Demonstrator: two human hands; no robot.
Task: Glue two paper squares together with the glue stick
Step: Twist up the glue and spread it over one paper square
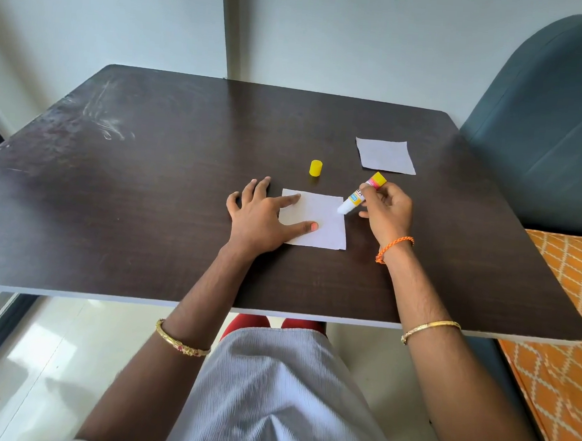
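Flat-fingered, my left hand [260, 214] pins the near paper square [320, 222] at frame centre while my right hand [386, 210], pinching the glue stick [361, 194], should stroke evenly to every edge.

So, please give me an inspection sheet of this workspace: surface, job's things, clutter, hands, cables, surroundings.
Surface: dark brown wooden table, pale scuff marks far left.
Job's things: near white paper square flat; second white paper square lies apart, far right; uncapped yellow-ended glue stick tip on the near square's right edge; small yellow cap stands beside.
Clutter: nothing seen.
Hands: left hand open, fingers pressing the near square; right hand grips the glue stick.
Cables: nothing seen.
Surroundings: blue-grey padded chair, orange patterned cloth, pale wall.
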